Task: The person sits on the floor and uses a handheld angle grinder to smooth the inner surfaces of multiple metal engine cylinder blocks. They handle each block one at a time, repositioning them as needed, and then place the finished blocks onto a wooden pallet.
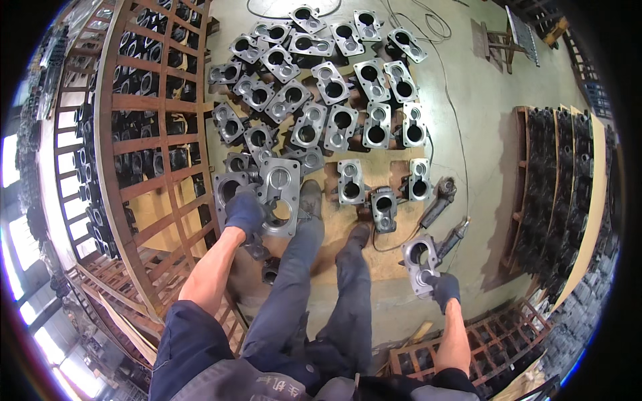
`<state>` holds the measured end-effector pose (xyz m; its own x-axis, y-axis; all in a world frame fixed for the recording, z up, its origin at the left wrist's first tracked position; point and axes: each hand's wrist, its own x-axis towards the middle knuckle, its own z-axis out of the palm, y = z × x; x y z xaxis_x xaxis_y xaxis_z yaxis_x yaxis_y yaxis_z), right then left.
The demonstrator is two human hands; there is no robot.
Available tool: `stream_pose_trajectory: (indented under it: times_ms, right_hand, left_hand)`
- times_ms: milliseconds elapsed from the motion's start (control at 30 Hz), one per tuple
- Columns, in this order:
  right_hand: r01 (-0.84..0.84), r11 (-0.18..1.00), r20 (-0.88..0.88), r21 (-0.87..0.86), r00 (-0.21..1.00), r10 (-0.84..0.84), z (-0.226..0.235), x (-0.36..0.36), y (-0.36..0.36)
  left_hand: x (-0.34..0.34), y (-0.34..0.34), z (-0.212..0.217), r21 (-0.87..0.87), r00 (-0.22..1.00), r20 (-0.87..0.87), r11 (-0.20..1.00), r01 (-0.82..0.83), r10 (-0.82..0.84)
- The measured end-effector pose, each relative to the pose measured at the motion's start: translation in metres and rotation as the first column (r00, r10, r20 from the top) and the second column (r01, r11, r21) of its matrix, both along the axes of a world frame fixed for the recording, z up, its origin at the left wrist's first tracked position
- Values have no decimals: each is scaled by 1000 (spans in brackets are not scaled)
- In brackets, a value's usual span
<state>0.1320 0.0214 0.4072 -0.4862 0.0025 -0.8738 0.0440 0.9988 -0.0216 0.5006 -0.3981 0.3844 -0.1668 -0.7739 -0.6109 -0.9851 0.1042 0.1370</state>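
My left hand (pixel 245 212), in a dark blue glove, is closed at the edge of a grey metal casting (pixel 288 175) with a flat, machined flange and two round openings. Another casting (pixel 229 179) sits close behind that hand, partly covered by it. On the right, my gloved right hand (pixel 444 291) grips the lower end of a similar casting (pixel 418 251), held off to the side of my legs. The fingertips of both hands are partly hidden.
Many more castings (pixel 342 120) stand on the floor ahead. Two dark handheld power tools (pixel 436 208) (pixel 459 234) lie on the right, with a cable (pixel 455 110) running past. A brown metal rack (pixel 160 103) rises at left; stacked dark parts (pixel 558 180) stand at right. A small folding stool (pixel 503 48) is farther off.
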Motion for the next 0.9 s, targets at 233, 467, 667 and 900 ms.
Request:
stream_pose_trajectory:
  times_ms: [233,467,667,900]
  right_hand:
    - [49,995,52,-81,998,-45,-40,36,-72]
    - [156,981,169,-118,976,-135,-61,53,-87]
    - [279,957,219,-74,941,-258,-68,46,-109]
    - [-439,861,82,-258,878,472,-125,-9,-143]
  left_hand:
    - [-24,-25,-34,-105,991,-6,986,129,-131]
    - [-33,-8,-38,-8,996,8,996,88,-88]
    - [-4,29,-57,24,999,-23,999,-41,41]
    - [32,73,-104,81,990,86,990,-117,110]
